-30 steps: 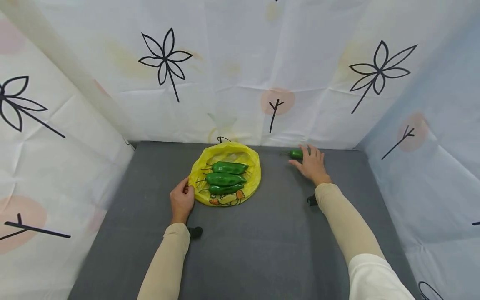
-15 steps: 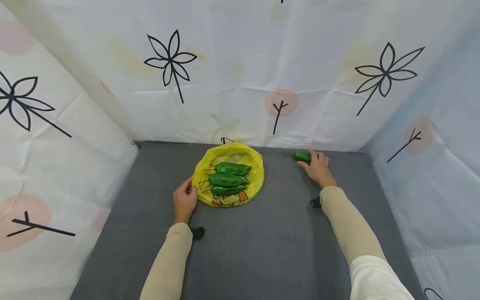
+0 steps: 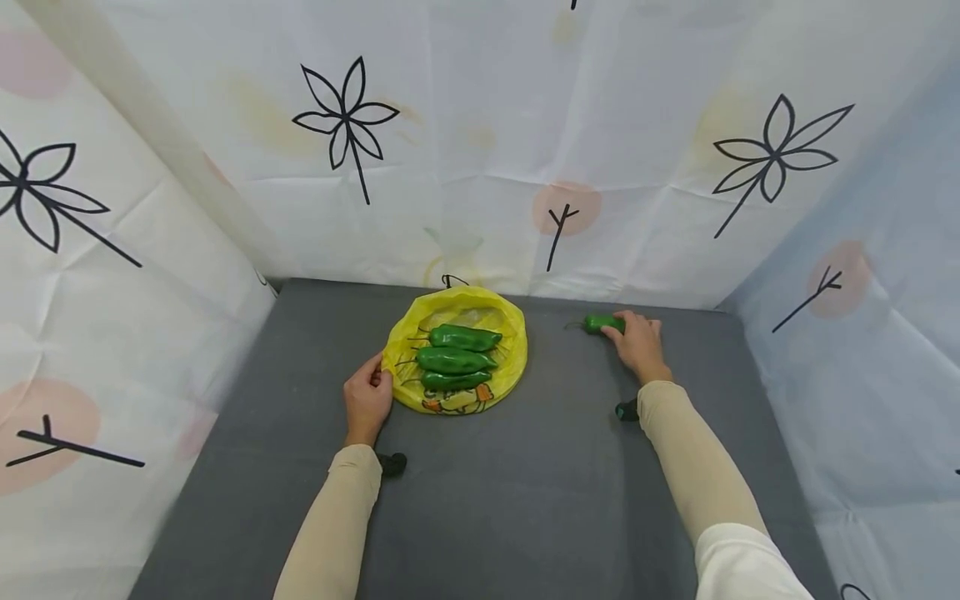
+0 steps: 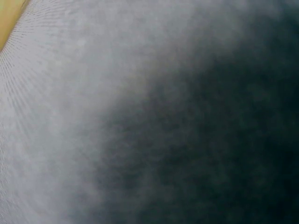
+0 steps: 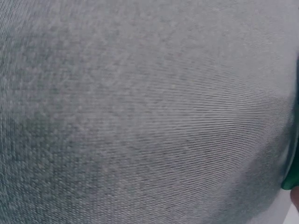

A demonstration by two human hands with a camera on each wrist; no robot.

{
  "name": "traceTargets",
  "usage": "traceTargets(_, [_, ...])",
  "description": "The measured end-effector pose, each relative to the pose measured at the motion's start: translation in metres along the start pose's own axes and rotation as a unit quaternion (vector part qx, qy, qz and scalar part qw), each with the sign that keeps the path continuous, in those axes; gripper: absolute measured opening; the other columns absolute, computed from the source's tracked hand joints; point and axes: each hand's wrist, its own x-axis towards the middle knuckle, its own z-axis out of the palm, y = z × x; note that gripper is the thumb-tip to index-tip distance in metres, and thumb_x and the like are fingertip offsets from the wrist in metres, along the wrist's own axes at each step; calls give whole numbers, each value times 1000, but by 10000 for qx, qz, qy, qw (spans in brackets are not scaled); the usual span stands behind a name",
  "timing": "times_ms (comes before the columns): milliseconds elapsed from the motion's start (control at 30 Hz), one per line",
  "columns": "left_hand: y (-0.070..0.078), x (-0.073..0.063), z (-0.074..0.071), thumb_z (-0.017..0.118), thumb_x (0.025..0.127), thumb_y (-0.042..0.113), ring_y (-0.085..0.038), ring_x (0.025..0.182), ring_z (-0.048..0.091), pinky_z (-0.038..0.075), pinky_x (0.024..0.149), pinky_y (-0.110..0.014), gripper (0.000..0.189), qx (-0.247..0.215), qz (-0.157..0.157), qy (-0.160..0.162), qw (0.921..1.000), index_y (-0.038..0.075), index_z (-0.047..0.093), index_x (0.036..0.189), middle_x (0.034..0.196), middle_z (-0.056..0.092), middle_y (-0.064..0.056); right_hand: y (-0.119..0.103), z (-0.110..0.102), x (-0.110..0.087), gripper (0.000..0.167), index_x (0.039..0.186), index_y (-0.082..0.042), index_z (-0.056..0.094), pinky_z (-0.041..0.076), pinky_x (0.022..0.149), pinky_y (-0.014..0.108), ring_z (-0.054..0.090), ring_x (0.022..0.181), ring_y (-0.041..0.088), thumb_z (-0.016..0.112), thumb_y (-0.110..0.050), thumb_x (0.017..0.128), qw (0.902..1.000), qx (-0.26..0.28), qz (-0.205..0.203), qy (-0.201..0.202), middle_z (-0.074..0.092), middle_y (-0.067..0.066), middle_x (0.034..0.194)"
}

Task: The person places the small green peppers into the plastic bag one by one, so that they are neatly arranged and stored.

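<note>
A yellow plastic bag, its mouth spread wide, lies on the grey table with three green peppers side by side in it. At its left rim my left hand pinches the plastic between thumb and fingers. To the right of the bag, near the back edge, my right hand grips a fourth green pepper by its right end, the stem pointing left. Only an edge of green pepper and a fingertip show in the right wrist view. The left wrist view holds mostly blurred cloth with a yellow corner.
The grey cloth-covered table is bounded by white printed curtains at the back, left and right. A small dark wrist camera sits beneath each forearm. Grey table stretches between the bag and my right hand.
My right hand has closed from spread fingers onto the pepper and drawn it slightly toward me. My left hand stays at the bag's rim. The head view has shifted a little.
</note>
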Motion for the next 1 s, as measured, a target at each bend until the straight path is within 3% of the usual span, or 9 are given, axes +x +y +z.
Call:
traceTargets(233, [4, -2, 2, 59, 94, 7, -24, 80, 65, 44, 71, -14, 38, -100, 10, -53, 9999, 9, 72, 129, 102, 76, -17, 2, 0, -9, 53, 141, -1, 55, 28, 107, 56, 55, 115, 44, 59, -37, 102, 9997, -81, 174, 116, 60, 28, 134])
traceTargets(467, [0, -2, 3, 58, 94, 6, -25, 82, 65, 39, 71, -6, 39, -149, -36, -18, 9999, 8, 71, 130, 106, 76, -17, -1, 3, -15, 51, 138, -9, 58, 37, 100, 60, 44, 121, 47, 62, -42, 100, 9983, 68, 561, 158, 57, 24, 140])
traceTargets(1000, [-1, -2, 2, 58, 93, 6, -24, 81, 65, 38, 71, -7, 38, -69, 44, 53, 10000, 8, 72, 129, 103, 76, -17, -8, 11, -34, 55, 144, -11, 57, 39, 97, 58, 48, 114, 45, 63, -42, 99, 9987, 8, 443, 261, 57, 25, 141])
